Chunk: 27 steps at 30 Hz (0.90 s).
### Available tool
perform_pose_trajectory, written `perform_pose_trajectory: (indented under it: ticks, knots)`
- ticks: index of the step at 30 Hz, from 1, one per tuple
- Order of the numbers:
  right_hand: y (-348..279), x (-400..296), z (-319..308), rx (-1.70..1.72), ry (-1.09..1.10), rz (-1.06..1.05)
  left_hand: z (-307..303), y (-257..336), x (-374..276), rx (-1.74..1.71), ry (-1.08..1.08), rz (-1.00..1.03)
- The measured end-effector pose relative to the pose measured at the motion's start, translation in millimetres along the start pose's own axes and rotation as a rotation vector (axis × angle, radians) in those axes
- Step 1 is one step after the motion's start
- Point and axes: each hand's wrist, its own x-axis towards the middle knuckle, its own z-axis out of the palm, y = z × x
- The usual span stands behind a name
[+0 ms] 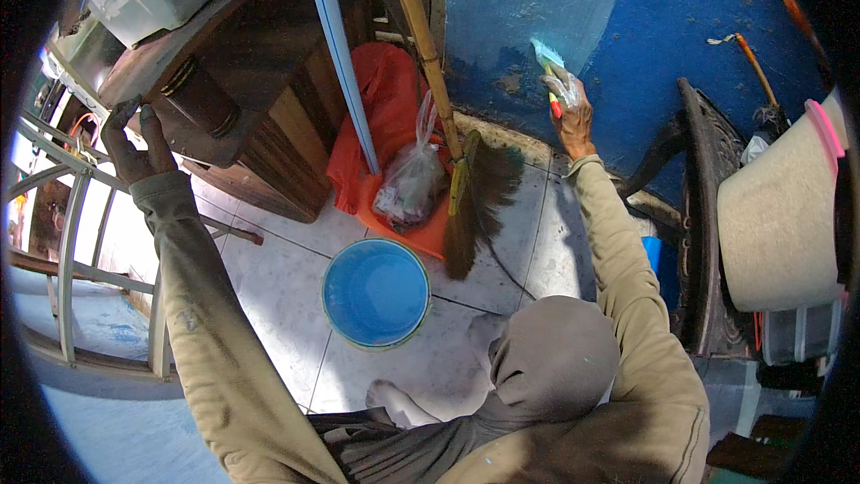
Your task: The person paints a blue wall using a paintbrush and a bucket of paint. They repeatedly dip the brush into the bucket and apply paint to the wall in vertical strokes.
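Observation:
My right hand, smeared with pale paint, grips a paintbrush with a yellow and red handle. The brush's light blue bristles lie at the wall, where a paler blue area borders a deeper blue one. Out to the left, my left hand is raised beside the edge of a dark wooden cabinet, thumb and fingers apart, with nothing visible in it. Whether it touches the edge I cannot tell. Below, on the tiled floor, stands a round bucket containing blue paint.
A broom with a bamboo handle and a blue-striped pole lean near a red-orange plastic bag and a clear bag. A dark cylindrical container sits on the cabinet. Right are carved dark furniture and a cream tub.

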Motion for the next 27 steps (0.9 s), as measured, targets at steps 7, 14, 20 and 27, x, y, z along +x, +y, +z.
perform_pose_trajectory:
  ticks: [7,14,20,27]
  knots:
    - [-1,-43,40,-0.050,-0.141,0.109,0,3,1,0.006,0.007,0.012]
    - [-24,-19,54,0.284,-0.184,0.115,-6,3,0,0.018,-0.007,-0.027]
    - [3,3,47,0.302,-0.085,0.126,-1,1,-1,-0.049,-0.009,-0.027]
    - [-48,-8,34,-0.062,0.066,0.020,-9,8,-5,-0.022,-0.039,-0.067]
